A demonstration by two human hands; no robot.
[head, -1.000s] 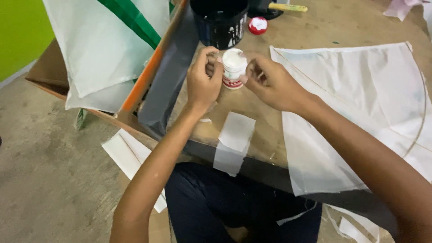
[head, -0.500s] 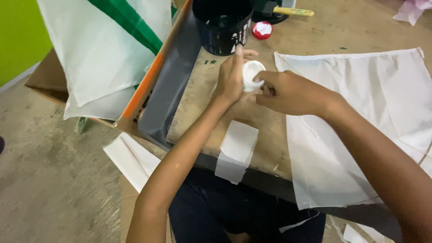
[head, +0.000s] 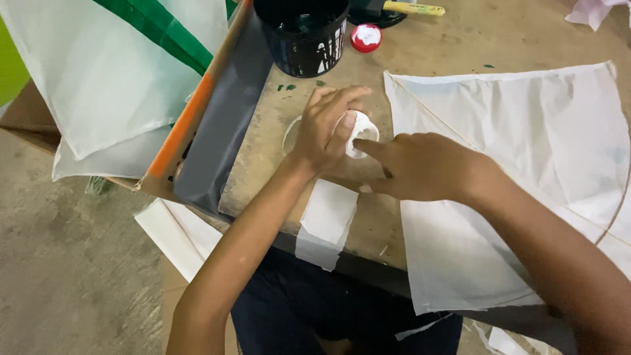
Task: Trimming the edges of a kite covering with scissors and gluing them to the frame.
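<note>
My left hand (head: 328, 128) grips a small white jar (head: 361, 131) that rests on the wooden board (head: 434, 59). My right hand (head: 420, 167) is next to it, with its index finger pointing into the jar's open mouth. A white paper strip (head: 328, 220) lies just below the hands and hangs over the board's near edge. A large white paper kite sheet (head: 526, 164) with thin sticks is spread to the right, partly under my right forearm.
A black bucket (head: 305, 36) stands at the board's far edge, a red lid (head: 366, 37) next to it. A yellow-handled tool (head: 414, 8) lies behind. White and green paper sheets (head: 112, 66) lie at left over a grey and orange panel (head: 227, 112).
The jar has come down from mid-air onto the board. My left hand now holds it from the side, and my right index finger has moved to its opening.
</note>
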